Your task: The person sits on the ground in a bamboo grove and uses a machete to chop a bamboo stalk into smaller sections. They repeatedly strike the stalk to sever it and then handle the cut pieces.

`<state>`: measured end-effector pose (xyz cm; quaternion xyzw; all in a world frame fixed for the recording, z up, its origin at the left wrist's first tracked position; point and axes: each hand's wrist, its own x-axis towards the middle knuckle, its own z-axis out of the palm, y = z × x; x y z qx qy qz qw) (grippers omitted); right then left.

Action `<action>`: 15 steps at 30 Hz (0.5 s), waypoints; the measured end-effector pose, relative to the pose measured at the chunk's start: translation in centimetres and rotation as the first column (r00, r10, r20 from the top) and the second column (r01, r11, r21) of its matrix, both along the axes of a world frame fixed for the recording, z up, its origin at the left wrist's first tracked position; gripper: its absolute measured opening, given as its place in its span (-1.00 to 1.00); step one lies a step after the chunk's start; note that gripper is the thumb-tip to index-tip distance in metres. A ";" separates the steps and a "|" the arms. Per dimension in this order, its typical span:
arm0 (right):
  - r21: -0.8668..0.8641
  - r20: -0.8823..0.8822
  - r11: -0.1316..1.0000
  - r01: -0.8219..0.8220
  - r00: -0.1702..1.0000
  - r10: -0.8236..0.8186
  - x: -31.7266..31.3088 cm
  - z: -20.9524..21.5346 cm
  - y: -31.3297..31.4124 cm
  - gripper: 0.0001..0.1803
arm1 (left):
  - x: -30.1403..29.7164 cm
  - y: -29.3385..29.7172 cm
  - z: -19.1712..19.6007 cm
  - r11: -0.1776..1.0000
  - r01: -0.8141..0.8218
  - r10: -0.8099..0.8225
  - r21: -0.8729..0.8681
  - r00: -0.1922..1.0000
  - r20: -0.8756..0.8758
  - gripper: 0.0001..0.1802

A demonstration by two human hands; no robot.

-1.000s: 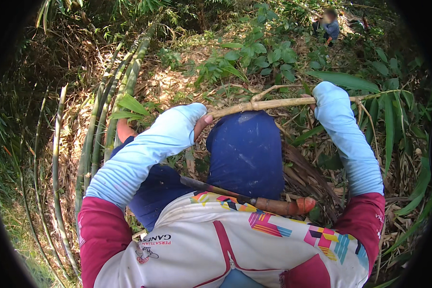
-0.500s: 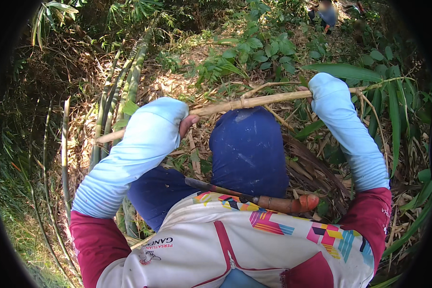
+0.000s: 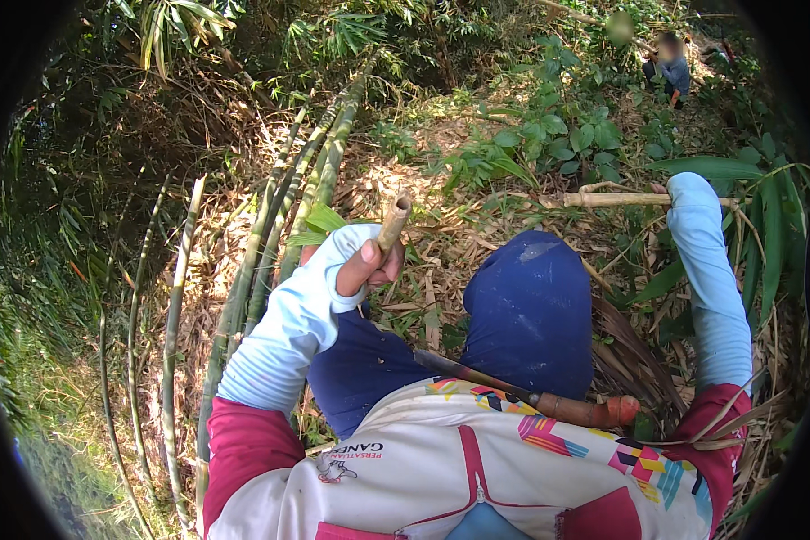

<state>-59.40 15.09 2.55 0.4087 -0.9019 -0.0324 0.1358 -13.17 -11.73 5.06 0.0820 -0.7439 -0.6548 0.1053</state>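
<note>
Our left grip (image 3: 366, 267) is wrapped around a hollow stick piece (image 3: 394, 221), its open end pointing forward. Well apart to the right, our mostly sleeve-covered right grip (image 3: 687, 191) clasps a branched stick (image 3: 603, 199), lying crosswise, its near end leftward.

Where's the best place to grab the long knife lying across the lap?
Probably by the brown handle, coming from the right: its thick, rounded end points that way, while the dark blade runs left. The right hand, on that side, holds a bamboo stick and would need freeing first.
</note>
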 end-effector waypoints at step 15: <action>0.161 -0.048 0.983 -0.090 0.994 0.099 -1.4 -3.3 1.7 -0.94 | 0.5 0.9 -2.3 0.975 0.148 -0.101 0.165 0.958 -0.267 -0.36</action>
